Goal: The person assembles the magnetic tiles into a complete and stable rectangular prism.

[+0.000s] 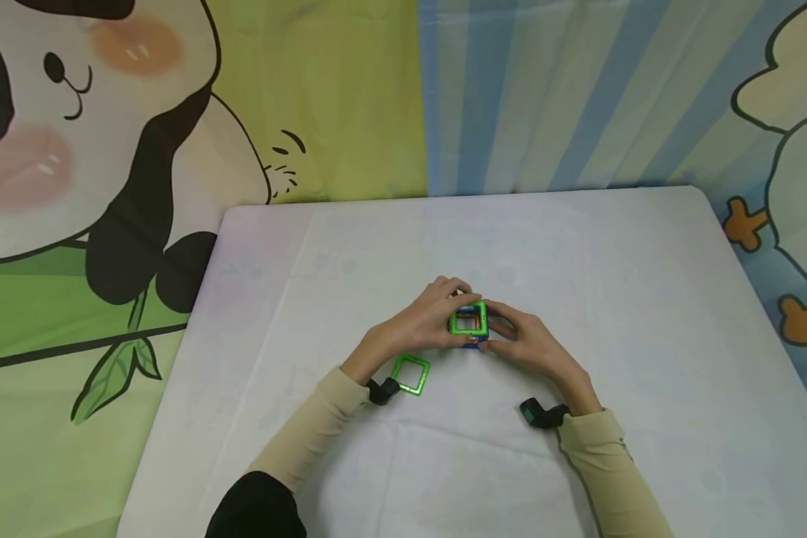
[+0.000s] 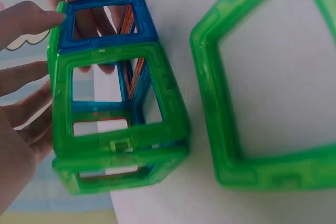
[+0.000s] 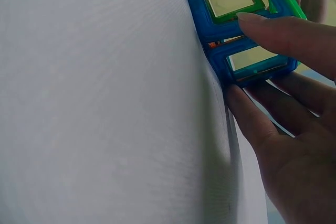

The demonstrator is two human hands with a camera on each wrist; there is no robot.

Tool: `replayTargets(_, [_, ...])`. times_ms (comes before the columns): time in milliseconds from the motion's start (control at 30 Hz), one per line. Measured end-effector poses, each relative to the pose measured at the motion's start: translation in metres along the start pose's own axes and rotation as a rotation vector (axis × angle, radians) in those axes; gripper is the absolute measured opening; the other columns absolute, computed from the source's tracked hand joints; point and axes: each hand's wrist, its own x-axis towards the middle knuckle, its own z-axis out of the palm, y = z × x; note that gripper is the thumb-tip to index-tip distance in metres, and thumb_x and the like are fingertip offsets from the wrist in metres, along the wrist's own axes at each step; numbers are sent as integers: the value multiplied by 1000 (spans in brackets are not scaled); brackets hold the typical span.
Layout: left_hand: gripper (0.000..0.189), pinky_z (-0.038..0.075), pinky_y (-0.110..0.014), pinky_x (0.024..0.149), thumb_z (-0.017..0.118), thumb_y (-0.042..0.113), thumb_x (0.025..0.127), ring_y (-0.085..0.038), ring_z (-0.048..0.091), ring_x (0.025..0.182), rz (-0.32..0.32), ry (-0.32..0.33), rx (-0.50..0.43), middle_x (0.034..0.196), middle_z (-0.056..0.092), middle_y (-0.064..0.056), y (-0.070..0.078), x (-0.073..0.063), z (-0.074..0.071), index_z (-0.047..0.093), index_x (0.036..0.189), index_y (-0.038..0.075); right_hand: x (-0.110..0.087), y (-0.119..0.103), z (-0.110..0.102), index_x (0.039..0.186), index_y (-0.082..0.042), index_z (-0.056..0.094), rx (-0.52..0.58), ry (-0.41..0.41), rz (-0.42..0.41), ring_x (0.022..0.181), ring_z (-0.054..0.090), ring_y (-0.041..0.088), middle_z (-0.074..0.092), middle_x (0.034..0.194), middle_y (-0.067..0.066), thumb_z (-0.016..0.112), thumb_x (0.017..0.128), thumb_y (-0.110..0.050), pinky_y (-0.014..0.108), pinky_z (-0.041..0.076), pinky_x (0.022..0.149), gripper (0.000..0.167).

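Observation:
Both hands hold a small hollow box of magnetic tiles [image 1: 482,320], made of green, blue and orange see-through square frames. My left hand [image 1: 437,317] grips it from the left, its thumb on the upper edge and the other fingers along the far side. From the right, my right hand [image 1: 527,340] pinches it. In the right wrist view, that thumb lies on a blue tile [image 3: 207,11] while the other fingers reach round the lower edge. A loose green square tile [image 2: 210,93] lies on the table near the left wrist.
A white cloth covers the table [image 1: 296,299]. Behind it hangs a curtain [image 1: 350,97] printed with cartoon animals and stripes. Dark wrist cameras [image 1: 543,413] sit at both cuffs, close to the tabletop.

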Motion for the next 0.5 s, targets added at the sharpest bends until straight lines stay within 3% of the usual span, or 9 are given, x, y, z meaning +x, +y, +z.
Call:
replayTargets(333, [65, 46, -41, 104, 81, 26, 89, -25, 46, 125, -16, 125, -9, 142, 53, -8, -1, -46, -7, 56, 146, 10, 0, -2, 2, 155, -3, 41, 5, 12, 14, 137, 54, 39, 42, 158, 24, 77, 91, -7, 43, 48, 108, 74])
replayTargets(500, [61, 48, -40, 104, 81, 23, 89, -24, 47, 127, -17, 136, -16, 142, 54, -8, 3, -70, -5, 58, 143, 9, 1, -2, 3, 156, -4, 41, -18, 15, 36, 137, 53, 39, 42, 159, 24, 78, 90, -7, 45, 47, 108, 75])
